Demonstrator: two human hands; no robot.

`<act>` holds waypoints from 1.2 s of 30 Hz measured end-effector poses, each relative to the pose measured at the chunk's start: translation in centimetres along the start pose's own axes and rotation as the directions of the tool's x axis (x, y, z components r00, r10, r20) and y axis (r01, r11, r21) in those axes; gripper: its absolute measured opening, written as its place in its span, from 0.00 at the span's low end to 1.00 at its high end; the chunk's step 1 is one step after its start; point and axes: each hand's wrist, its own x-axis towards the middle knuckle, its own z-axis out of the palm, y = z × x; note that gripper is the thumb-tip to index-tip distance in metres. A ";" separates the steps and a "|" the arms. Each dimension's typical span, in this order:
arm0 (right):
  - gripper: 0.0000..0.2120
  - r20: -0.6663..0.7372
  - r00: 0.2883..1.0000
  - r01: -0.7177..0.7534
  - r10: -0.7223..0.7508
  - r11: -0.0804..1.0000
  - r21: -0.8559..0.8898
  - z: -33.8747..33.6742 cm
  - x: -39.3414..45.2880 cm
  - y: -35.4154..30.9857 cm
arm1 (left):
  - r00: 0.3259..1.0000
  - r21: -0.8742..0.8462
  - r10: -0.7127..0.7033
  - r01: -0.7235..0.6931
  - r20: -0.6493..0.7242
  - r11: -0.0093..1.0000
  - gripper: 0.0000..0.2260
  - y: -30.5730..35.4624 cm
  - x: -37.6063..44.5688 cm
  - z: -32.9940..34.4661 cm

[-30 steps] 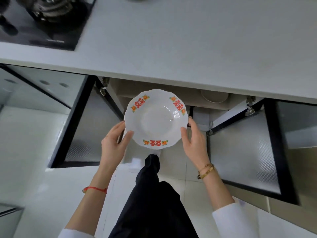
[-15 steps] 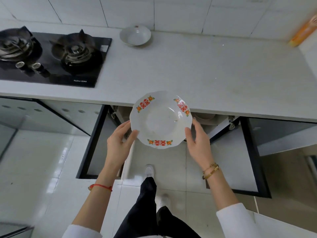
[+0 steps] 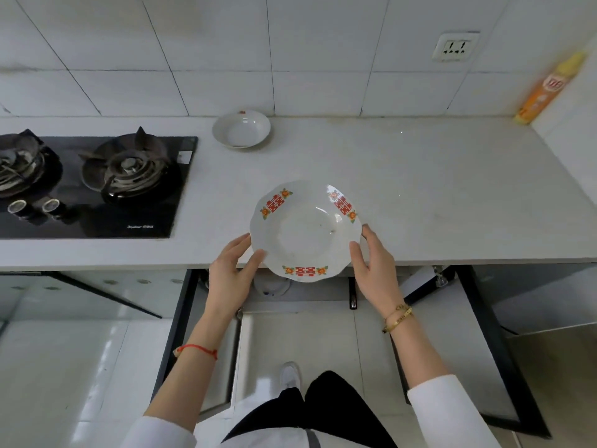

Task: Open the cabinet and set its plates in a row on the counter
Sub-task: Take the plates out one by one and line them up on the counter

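Note:
I hold a white plate (image 3: 305,231) with red and orange rim patterns over the front edge of the grey counter (image 3: 420,189). My left hand (image 3: 231,276) grips its left rim and my right hand (image 3: 374,270) grips its right rim. A second white plate (image 3: 241,129) rests on the counter at the back, near the tiled wall. Below the counter the cabinet (image 3: 303,292) stands with both doors swung wide; its inside is mostly hidden by the counter edge and the held plate.
A black gas hob (image 3: 93,185) with two burners fills the counter's left part. An orange bottle (image 3: 546,88) leans in the back right corner, under a wall socket (image 3: 455,46). The open cabinet doors (image 3: 484,350) flank my legs on the tiled floor.
Both hands have lifted the plate from in front of the open cabinet up to counter height, over the counter's front edge. My view has tilted up to show the wall.

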 end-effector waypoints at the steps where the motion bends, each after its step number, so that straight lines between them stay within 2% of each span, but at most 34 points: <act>1: 0.17 -0.002 1.000 0.002 -0.002 1.000 -0.009 -0.1 0.8 0.1 | 1.000 0.007 0.002 -0.002 0.004 1.000 0.14 0.1 0.9 0.2; 11: 0.16 -0.010 1.000 -0.013 0.013 0.999 -0.034 -1.7 10.2 3.2 | 0.998 0.084 -0.025 0.020 0.053 0.996 0.15 0.9 10.8 4.4; 18: 0.15 0.005 1.000 -0.027 0.027 0.998 -0.049 -3.3 19.9 7.1 | 0.997 0.100 -0.068 0.065 0.025 0.993 0.16 2.0 19.2 9.0; 27: 0.13 0.101 0.995 -0.003 0.012 0.995 -0.097 -3.0 33.2 10.9 | 0.969 0.079 -0.244 0.246 -0.029 0.966 0.17 2.1 30.1 13.4; 36: 0.15 0.179 0.981 -0.058 0.075 0.993 -0.102 0.9 43.0 13.6 | 0.945 0.038 -0.325 0.326 -0.030 0.944 0.15 -1.4 39.9 14.8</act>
